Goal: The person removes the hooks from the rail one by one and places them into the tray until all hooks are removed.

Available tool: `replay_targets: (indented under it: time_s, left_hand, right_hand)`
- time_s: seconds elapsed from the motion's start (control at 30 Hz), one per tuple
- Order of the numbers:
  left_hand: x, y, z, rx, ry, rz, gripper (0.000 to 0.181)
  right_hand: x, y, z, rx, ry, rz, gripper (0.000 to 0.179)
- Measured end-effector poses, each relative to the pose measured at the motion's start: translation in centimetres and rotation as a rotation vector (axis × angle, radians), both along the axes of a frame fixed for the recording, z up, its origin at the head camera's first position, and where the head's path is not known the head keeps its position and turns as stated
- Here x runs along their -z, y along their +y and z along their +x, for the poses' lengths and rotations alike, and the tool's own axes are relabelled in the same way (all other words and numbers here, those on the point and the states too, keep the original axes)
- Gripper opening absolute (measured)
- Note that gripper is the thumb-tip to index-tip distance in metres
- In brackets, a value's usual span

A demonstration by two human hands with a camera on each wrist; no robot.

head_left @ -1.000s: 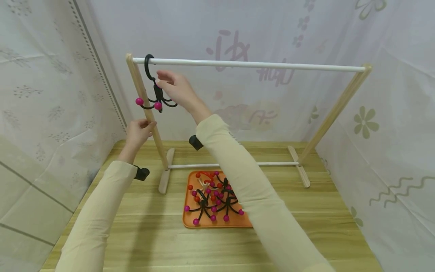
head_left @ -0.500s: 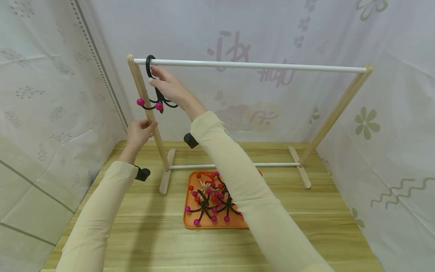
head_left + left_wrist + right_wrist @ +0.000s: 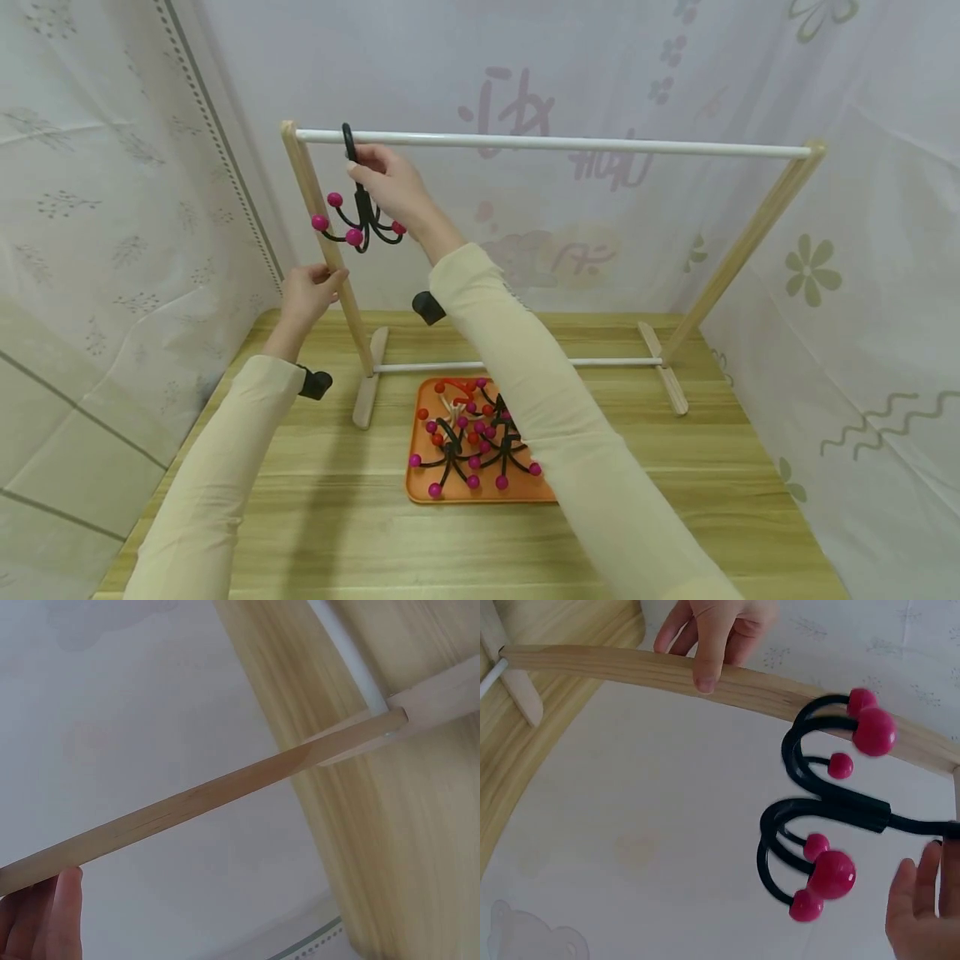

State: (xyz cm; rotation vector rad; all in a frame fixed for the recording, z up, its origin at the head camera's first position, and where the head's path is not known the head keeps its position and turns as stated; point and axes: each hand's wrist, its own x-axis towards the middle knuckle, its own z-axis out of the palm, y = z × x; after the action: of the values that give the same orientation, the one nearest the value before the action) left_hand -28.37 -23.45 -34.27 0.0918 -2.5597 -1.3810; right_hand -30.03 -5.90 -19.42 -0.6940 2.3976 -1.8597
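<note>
A black multi-arm hook with pink ball tips [image 3: 363, 208] hangs from the white top rod [image 3: 525, 142] near its left end. My right hand [image 3: 401, 187] pinches the curved upper part of that hook, just under the rod; in the right wrist view the fingers [image 3: 919, 889] show at the right edge beside its stem. With my left hand [image 3: 306, 293] I hold the left wooden post [image 3: 311, 187] of the rack about halfway up. The thumb [image 3: 707, 664] lies across the post's face, and the other fingers go behind it.
An orange tray [image 3: 422, 495] on the wooden table [image 3: 360, 542] bears several more hooks, black with pink balls and some with red balls. My right sleeve [image 3: 562, 400] covers its right part. The rack's right post [image 3: 738, 250] and lower white rod [image 3: 427, 367] stand behind the tray.
The hanging hook has shifted a little right along the rod and turned, so more pink balls show. My right hand moved up to its curve, then right with it. My left hand stays put.
</note>
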Motion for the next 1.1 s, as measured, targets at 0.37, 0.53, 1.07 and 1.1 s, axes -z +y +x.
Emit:
replay_targets:
  time_s: [0.37, 0.53, 1.07, 1.1]
  left_hand:
    - [0.0, 0.1, -0.1, 0.011, -0.013, 0.02, 0.038]
    - [0.1, 0.2, -0.1, 0.015, -0.006, 0.018, 0.039]
    - [-0.2, 0.2, 0.1, 0.022, -0.005, 0.019, 0.043]
    - [-0.2, 0.2, 0.1, 0.025, -0.005, 0.017, 0.044]
  right_hand:
    - [0.5, 2.1, -1.3, 0.198, 0.078, -0.016, 0.018]
    - [0.7, 2.7, -1.2, 0.225, 0.14, -0.001, 0.019]
    - [-0.3, 5.7, -0.7, 0.18, 0.238, -0.161, 0.015]
    - [-0.4, 6.0, -0.5, 0.17, 0.234, -0.167, 0.016]
